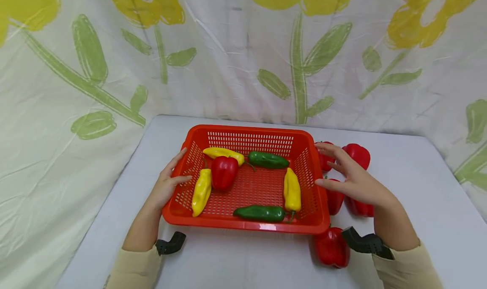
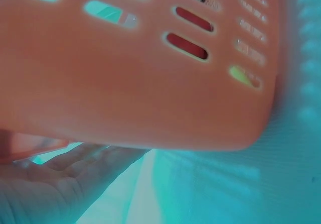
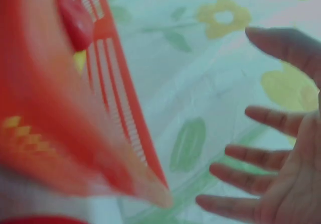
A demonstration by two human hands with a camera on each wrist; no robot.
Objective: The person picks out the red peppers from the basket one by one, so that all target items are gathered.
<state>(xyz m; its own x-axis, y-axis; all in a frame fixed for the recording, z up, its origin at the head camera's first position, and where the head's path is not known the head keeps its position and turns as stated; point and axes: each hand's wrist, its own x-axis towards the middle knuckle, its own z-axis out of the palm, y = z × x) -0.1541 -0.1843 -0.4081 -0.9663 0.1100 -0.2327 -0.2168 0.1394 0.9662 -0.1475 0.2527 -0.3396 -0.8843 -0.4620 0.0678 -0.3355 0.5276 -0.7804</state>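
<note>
A red-orange plastic basket (image 1: 247, 226) with slotted walls stands on the white table. Inside lie a red bell pepper (image 1: 224, 173), three long yellow peppers (image 1: 292, 190) and two long green peppers (image 1: 268, 159). At the basket's left side is my left hand (image 1: 167, 183), its thumb across the rim and its fingers stretched along the outside. My right hand (image 1: 355, 175) is beside the right rim, its fingers spread; the right wrist view shows a gap between this hand (image 3: 281, 169) and the basket (image 3: 100, 148). Nothing is in its grasp.
Several red bell peppers (image 1: 332, 247) lie on the table (image 1: 411, 187) to the right of the basket, some partly behind my right hand. A pale cloth (image 1: 228, 69) with yellow flowers and green leaves hangs behind the table and along its sides.
</note>
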